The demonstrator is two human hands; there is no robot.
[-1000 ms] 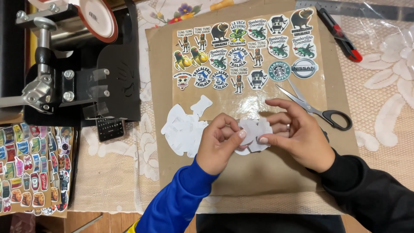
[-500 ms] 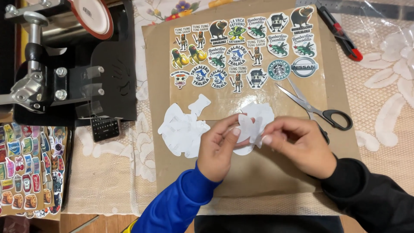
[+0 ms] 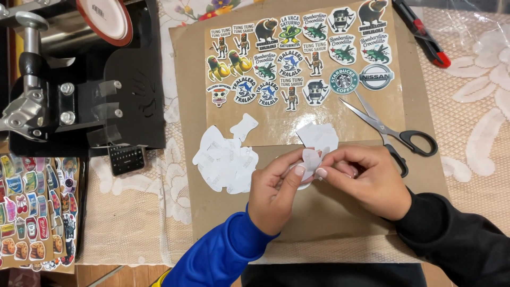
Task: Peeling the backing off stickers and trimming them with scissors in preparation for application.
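My left hand (image 3: 273, 191) and my right hand (image 3: 366, 178) meet over a brown cardboard sheet (image 3: 329, 212), both pinching one small white cut-out sticker (image 3: 309, 158) by its edge. A second white cut-out (image 3: 319, 135) lies just beyond my fingertips. A pile of white sticker backings (image 3: 226, 159) sits to the left of my left hand. Rows of colourful cartoon stickers (image 3: 297, 53) lie stuck on a clear sheet at the far side of the cardboard.
Black-handled scissors (image 3: 393, 133) lie right of the stickers, near my right hand. A red and black cutter (image 3: 422, 34) rests at the top right. A black press machine (image 3: 79, 79) stands at the left, with a printed sticker sheet (image 3: 32, 212) below it. A lace tablecloth (image 3: 478, 106) covers the table.
My hands have shifted slightly and my fingers have worked at the edge of the small white sticker, which now sits between both sets of fingertips. The view has drifted a little.
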